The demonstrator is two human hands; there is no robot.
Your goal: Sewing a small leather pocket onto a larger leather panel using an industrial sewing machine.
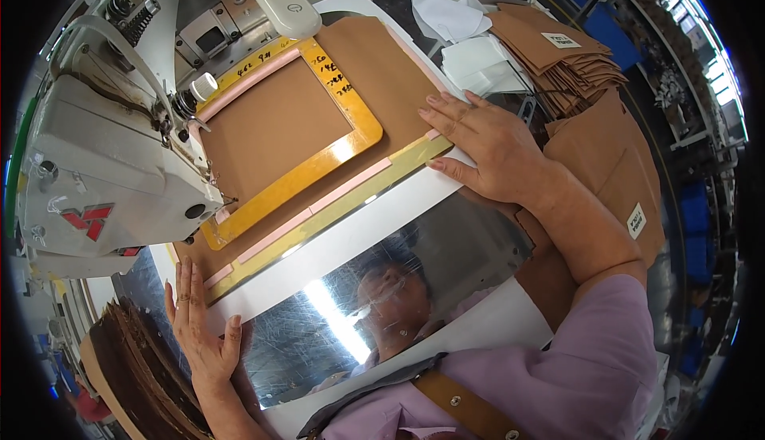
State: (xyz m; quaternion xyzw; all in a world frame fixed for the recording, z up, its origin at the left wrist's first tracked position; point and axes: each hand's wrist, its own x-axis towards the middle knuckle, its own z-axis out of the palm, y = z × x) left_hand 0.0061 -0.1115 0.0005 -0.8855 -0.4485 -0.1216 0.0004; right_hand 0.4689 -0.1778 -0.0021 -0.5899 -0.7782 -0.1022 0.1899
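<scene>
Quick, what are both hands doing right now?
Left hand: open, fingertips at the left edge of the brown sheet.
Right hand: open, resting on its right edge.

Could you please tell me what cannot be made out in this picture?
In the head view:
Left edge of the brown sheet: mostly hidden by the sewing machine head.
Anything beneath the right hand: covered.
Near end of the left forearm: cut off by the lower edge.
Print on the white labels: too small.
</scene>
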